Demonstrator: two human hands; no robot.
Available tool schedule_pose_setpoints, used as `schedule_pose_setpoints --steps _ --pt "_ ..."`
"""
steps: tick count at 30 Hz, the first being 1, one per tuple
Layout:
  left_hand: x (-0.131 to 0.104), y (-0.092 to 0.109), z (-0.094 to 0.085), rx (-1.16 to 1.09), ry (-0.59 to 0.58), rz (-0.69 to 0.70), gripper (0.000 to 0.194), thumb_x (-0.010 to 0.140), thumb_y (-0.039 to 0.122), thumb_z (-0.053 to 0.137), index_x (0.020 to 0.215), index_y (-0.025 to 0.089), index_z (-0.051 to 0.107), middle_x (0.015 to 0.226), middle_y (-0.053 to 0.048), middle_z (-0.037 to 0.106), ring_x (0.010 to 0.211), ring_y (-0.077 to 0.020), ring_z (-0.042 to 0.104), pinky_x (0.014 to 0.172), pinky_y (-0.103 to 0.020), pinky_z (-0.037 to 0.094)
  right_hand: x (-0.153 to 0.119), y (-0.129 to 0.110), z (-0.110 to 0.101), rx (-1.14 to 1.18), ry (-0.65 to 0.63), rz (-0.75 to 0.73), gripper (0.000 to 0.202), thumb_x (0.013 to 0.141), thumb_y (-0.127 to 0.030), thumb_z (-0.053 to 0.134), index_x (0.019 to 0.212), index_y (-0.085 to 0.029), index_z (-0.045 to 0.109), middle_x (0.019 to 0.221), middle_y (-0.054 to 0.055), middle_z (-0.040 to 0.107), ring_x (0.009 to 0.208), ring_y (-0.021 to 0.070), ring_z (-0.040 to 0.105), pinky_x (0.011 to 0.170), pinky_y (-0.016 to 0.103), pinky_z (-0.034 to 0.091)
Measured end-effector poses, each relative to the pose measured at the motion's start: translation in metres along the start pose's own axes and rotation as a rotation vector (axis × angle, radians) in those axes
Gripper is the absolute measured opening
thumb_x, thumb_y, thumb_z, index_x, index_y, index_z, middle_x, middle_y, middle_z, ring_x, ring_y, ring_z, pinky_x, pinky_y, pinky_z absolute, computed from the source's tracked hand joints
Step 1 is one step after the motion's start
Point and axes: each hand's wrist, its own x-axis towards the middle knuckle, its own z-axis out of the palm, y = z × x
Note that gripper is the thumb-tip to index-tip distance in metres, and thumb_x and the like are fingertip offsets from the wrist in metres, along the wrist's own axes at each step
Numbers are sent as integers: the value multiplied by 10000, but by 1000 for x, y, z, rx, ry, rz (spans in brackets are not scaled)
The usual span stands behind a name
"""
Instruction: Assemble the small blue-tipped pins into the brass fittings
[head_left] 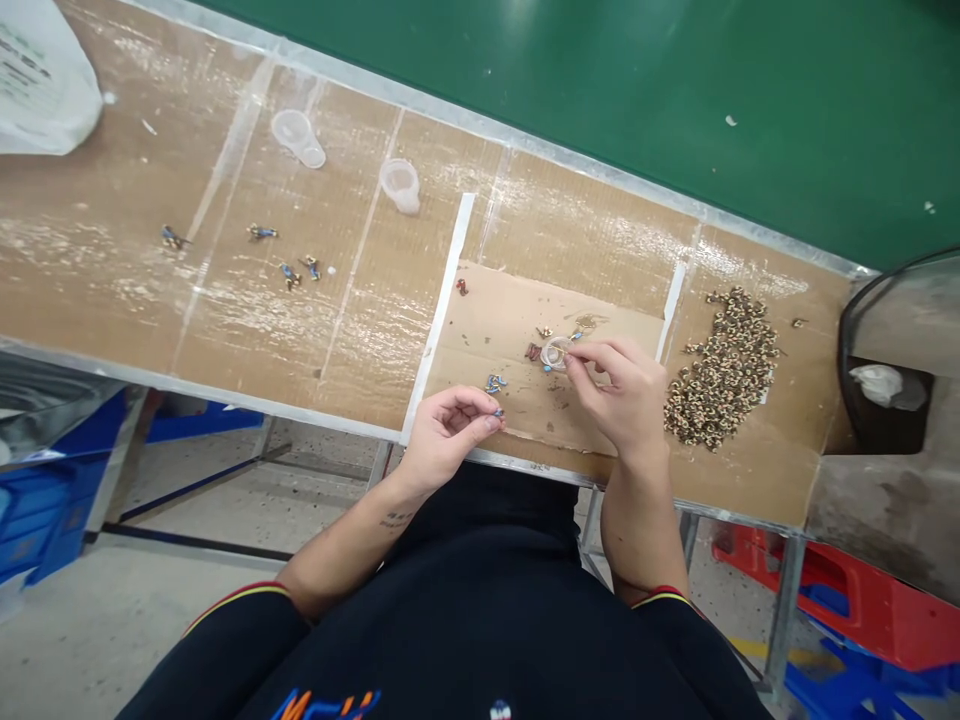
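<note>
My left hand (448,432) is at the near edge of a cardboard sheet (517,290), thumb and fingertips pinched on a small blue part (498,412). Just beyond it lie several blue and brass-coloured parts (495,384). My right hand (624,392) is closed on a thin stick-like tool, its tip over a small see-through cup (553,356). The tool is mostly hidden by the fingers, and its exact kind cannot be made out. Beside the cup lie a dark red piece (533,352) and small brass-coloured bits (544,332).
A heap of small brass-coloured parts (724,375) lies right of my right hand. Two translucent cups (400,186) and several blue-and-brass clusters (289,275) are to the left. A white bag (45,80) sits at far left, a black cable (846,340) at right.
</note>
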Motion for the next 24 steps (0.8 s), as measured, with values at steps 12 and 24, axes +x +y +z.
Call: schedule_pose_setpoints --steps 12,24 --pt "0 4 -8 -90 7 13 234 758 331 916 792 188 735 771 -22 776 691 -118 747 684 -201 632 -26 17 -15 71 -12 65 110 907 -208 715 997 -239 770 859 22 752 628 131 633 551 263 497" --pt "-1 6 -9 -42 37 10 288 722 377 930 763 179 725 742 -24 752 649 -122 723 659 -221 625 -12 14 -6 40 -5 -18 81 932 -259 713 907 -279 787 812 13 754 713 168 705 639 306 577"
